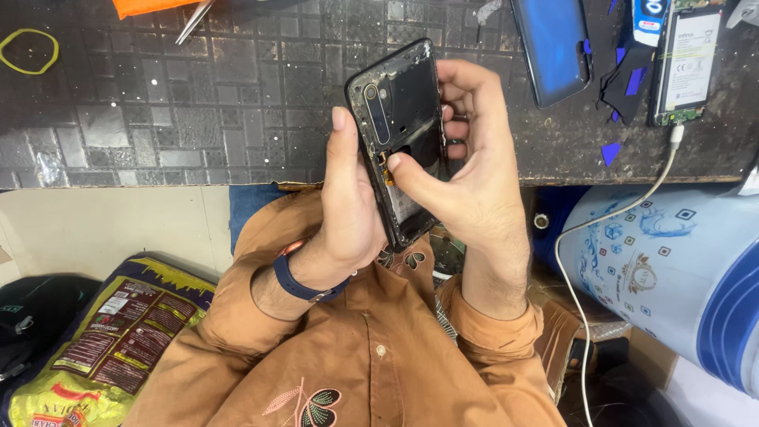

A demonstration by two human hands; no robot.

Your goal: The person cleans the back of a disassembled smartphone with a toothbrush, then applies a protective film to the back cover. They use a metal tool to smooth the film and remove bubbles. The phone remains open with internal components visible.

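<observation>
the hands (411,182) hide the opened phone's (399,119) lower half; blue back cover (551,47) cut off above.

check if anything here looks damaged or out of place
The phone held in both hands has no back cover, so its insides are exposed. The blue back cover lies apart on the bench, beside torn blue scraps and a loose battery.

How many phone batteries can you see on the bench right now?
1: a loose battery lies at the bench's far right corner, with a white cable plugged in at its near end. The opened phone in both hands may hide another.
</observation>
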